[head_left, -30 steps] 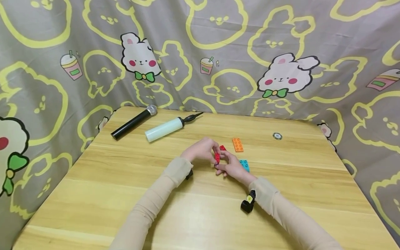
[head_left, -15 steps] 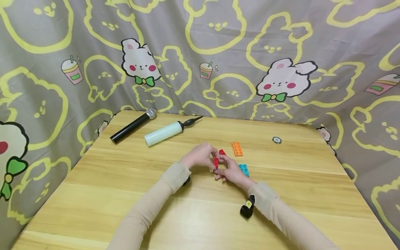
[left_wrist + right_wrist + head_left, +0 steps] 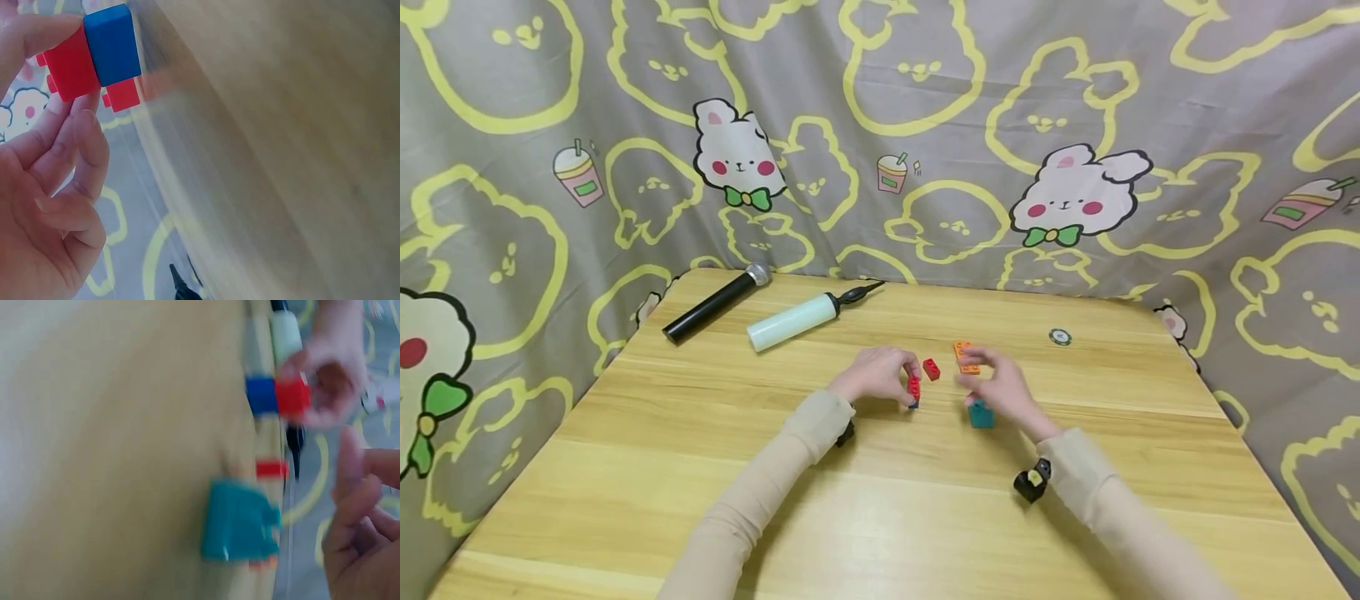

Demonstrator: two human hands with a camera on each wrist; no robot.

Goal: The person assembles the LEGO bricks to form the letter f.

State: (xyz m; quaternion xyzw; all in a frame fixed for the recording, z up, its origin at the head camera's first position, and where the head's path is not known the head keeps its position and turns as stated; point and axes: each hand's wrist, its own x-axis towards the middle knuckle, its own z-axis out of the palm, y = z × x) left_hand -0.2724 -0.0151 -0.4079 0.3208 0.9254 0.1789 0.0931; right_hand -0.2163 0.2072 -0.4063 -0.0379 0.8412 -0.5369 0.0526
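Observation:
Between its thumb and fingers, my left hand [image 3: 880, 373] pinches a red toy brick [image 3: 72, 65], studs showing on one side. Directly under that red brick sits a blue brick [image 3: 112, 47], the two stacked close over the table. A second red brick [image 3: 932, 369] lies on the table just beyond. My right hand [image 3: 1003, 387] hovers with loosely bent fingers and nothing between them. It is above a teal brick [image 3: 981, 415], which looks tapered in the right wrist view. An orange brick [image 3: 962, 354] lies past the right fingertips, partly covered by them.
A black microphone [image 3: 711, 308] and a pale hand pump [image 3: 796, 322] with a black nozzle lie at the back left of the wooden table [image 3: 880, 517]. A round chip [image 3: 1060, 337] is at the back right. A patterned curtain [image 3: 820, 75] hangs behind the table.
My right hand has let go of the red and blue stack and moved right, over the teal brick. My left hand keeps its pinch on the red brick. The second red brick is now uncovered.

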